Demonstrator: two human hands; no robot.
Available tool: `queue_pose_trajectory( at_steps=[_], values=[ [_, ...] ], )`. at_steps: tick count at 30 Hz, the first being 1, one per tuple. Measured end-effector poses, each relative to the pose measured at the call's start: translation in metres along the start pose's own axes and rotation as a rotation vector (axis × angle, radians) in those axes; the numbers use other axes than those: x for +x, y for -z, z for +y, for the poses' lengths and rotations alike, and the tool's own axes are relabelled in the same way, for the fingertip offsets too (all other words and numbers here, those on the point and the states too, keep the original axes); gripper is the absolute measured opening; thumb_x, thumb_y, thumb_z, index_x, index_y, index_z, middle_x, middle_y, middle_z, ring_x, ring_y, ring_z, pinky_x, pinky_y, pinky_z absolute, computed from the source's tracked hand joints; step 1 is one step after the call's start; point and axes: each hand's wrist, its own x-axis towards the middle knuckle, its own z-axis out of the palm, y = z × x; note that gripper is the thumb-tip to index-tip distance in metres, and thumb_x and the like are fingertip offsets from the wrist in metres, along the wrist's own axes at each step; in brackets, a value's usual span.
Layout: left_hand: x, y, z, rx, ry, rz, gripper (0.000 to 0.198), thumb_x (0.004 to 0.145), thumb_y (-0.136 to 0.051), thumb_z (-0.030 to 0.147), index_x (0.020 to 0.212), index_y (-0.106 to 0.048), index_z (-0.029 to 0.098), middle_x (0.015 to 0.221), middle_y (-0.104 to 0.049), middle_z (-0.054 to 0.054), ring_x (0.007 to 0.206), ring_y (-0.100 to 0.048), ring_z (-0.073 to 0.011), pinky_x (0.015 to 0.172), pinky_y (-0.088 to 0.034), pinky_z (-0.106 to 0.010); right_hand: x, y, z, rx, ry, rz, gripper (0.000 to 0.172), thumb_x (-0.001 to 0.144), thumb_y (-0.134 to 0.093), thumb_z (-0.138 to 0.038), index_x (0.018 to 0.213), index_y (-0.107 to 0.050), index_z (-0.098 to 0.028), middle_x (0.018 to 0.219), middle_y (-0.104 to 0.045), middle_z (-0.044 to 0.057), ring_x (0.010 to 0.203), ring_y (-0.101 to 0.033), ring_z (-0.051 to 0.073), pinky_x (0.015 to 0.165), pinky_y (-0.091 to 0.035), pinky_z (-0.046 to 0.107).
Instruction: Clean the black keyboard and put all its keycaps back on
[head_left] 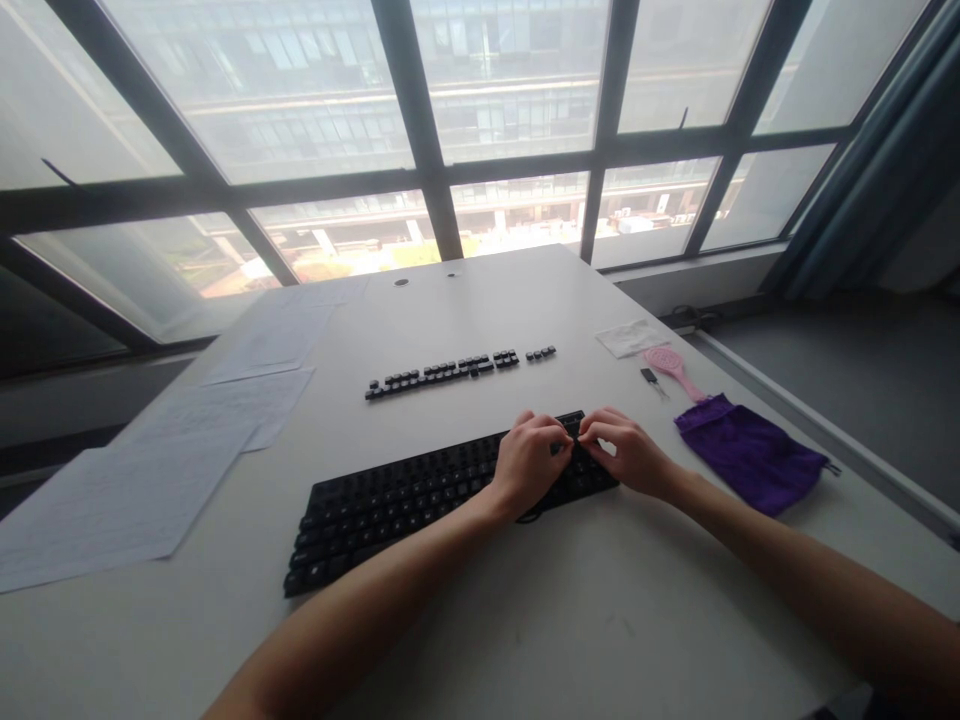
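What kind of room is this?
Probably an office, high up in a building. A white desk holds a black keyboard and printed papers, and big windows look out on another office block.

Left hand (529,462): I see it curled over the right end of the black keyboard (420,495).
Right hand (628,452): fingertips meet the left's at the keyboard's far corner; possibly pinching a key, too small to tell.
Loose keycaps (457,369): one row beyond the keyboard.
Purple pouch (750,452): right, near a pink brush (670,366).
Papers (150,470): left.
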Motion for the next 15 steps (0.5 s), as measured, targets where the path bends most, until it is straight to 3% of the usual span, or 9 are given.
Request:
queue_pose_trajectory(
  at_steps=[15],
  values=[
    [0.0000,0.0021,-0.0015,0.012,-0.053,-0.034,0.011,0.087,-0.070,0.021,0.078,-0.076,0.024,0.092,-0.075,-0.001,0.089,-0.059,-0.0195,0.075,-0.050,-0.030,-0.0004,0.0010,0.0001,0.000,0.004,-0.005,0.016,0.094,-0.057,-0.012,0.085,-0.065,-0.023,0.093,-0.067,0.007,0.090,-0.060,0.023,0.080,-0.052,0.040]
  ],
)
